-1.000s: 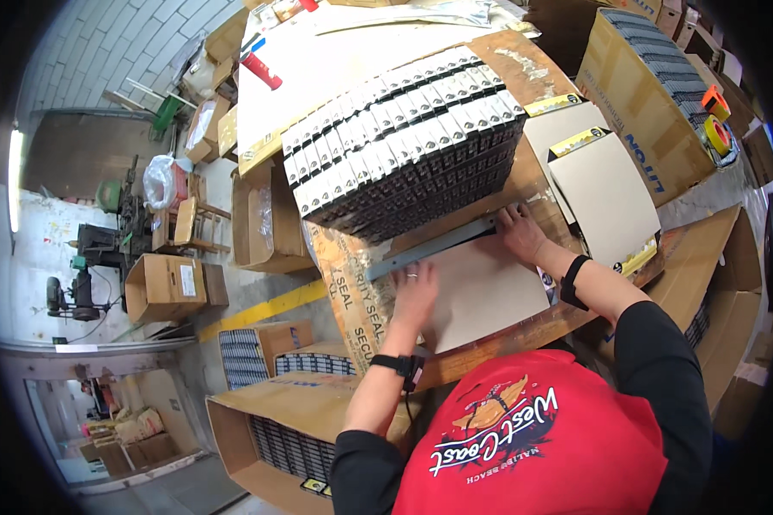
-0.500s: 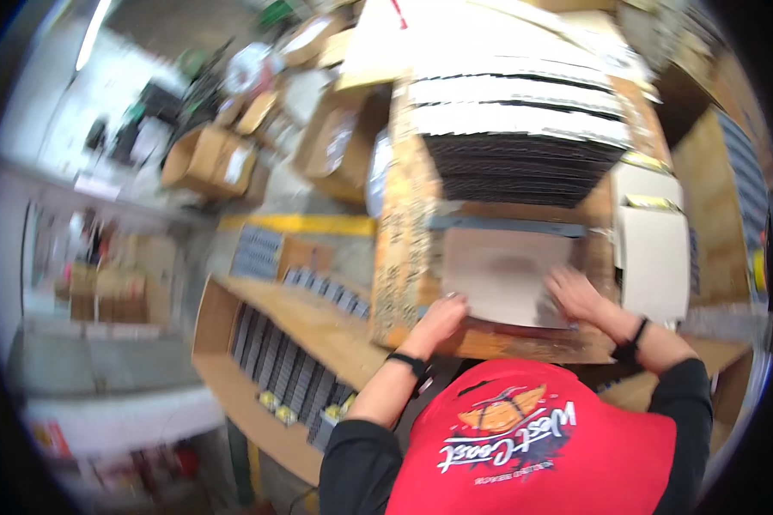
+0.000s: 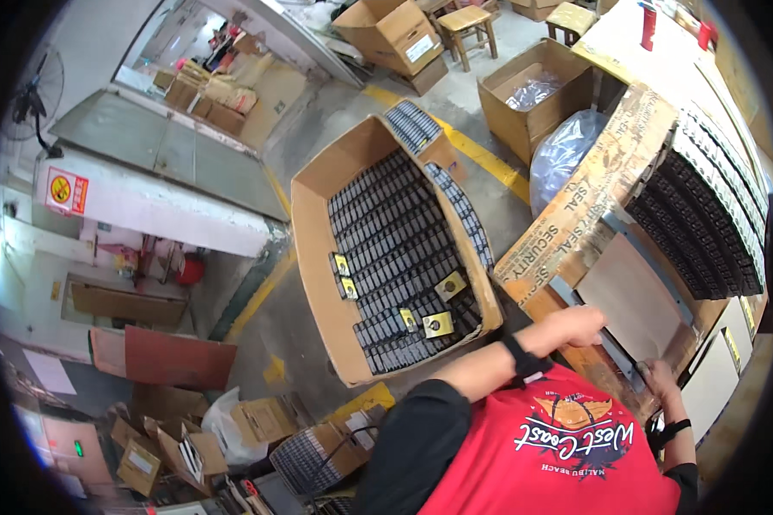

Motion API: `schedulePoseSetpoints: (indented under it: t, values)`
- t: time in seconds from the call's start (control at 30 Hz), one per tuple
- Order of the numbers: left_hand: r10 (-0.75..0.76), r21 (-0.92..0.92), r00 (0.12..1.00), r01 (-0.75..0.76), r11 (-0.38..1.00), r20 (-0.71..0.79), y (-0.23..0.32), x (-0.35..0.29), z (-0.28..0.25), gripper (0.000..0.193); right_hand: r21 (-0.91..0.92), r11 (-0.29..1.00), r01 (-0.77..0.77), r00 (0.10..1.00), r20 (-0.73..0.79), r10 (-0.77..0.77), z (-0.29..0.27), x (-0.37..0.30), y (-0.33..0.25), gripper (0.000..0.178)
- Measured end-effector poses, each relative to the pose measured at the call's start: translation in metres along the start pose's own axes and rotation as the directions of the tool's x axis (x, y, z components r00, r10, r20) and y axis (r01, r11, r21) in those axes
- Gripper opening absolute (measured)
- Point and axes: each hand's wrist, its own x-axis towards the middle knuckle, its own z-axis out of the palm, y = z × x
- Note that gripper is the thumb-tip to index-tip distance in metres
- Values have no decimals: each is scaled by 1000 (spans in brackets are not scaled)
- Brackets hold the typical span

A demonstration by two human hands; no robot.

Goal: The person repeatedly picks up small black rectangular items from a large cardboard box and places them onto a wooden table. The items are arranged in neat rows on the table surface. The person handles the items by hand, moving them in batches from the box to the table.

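A flat brown cardboard sheet lies on the wooden worktop between grey metal strips. My left hand is closed beside the sheet's left edge, over the near grey strip; whatever is in its fingers is hidden. At the sheet's near right corner is my right hand, its fingers curled in at the edge. What they pinch is too small to make out. Just beyond the sheet rises a tall stack of black-edged, white-topped layers.
A large open carton of dark small packs in rows stands to my left, with several yellow-and-black cards on top. Behind are a clear plastic bag and another open carton. Pale flat boards lie at the right.
The view has swung left, bringing the big carton to the middle. My left hand has gone from the sheet's near left corner to beside its left edge; my right hand is now at the near corner.
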Motion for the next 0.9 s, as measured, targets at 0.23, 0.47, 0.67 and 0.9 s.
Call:
schedulePoseSetpoints:
  t: [0.23, 0.47, 0.67, 0.9]
  values:
    - [-336, -396, 760, 113, 911, -556, -54, -254, -129, 25, -333, 925, 183, 949, -187, -255, -75, 66, -181, 14]
    - [-406, -15, 783, 453, 891, -471, -122, -283, -32, 53, -327, 450, 831, 508, 118, -853, -36, 170, -460, 20]
    - [-386, 304, 876, 466, 831, -289, -135, -260, 2, 56, -717, 131, 684, 723, 691, 3, 91, 256, -522, 41]
    - [-462, 84, 875, 476, 875, -144, -158, -262, -19, 60, -744, 150, 651, 755, 655, -22, 143, 284, -491, 43]
